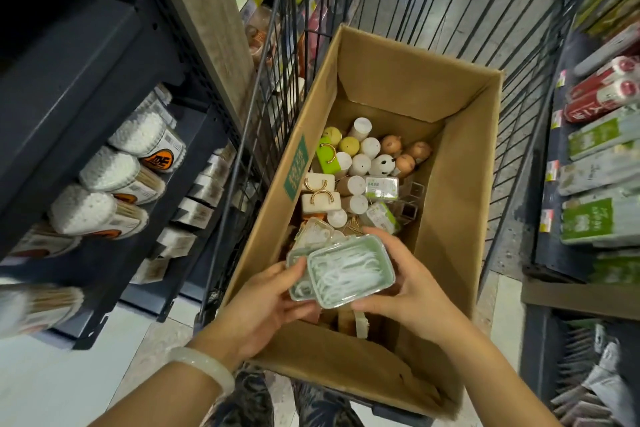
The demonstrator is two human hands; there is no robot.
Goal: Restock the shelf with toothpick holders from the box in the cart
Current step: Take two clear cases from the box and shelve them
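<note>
Both hands over the box point(460, 163): left hand point(273, 302) and right hand point(401, 284) each grip a green case point(349, 270), fingers curled round its ends.

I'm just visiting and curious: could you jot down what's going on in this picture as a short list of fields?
Place: shop aisle, wire cart between shelves
Box: open cardboard box standing in the cart
Box contents: white cylinder holders, animal-shaped holders, small green-labelled packs
Left hand: holds a pale green clear-lidded case
Right hand: holds a second green case, overlapping the first
Case contents: white picks, type unclear
Left shelf: tubs of cotton swabs
Wrist: pale bangle on the left
</note>
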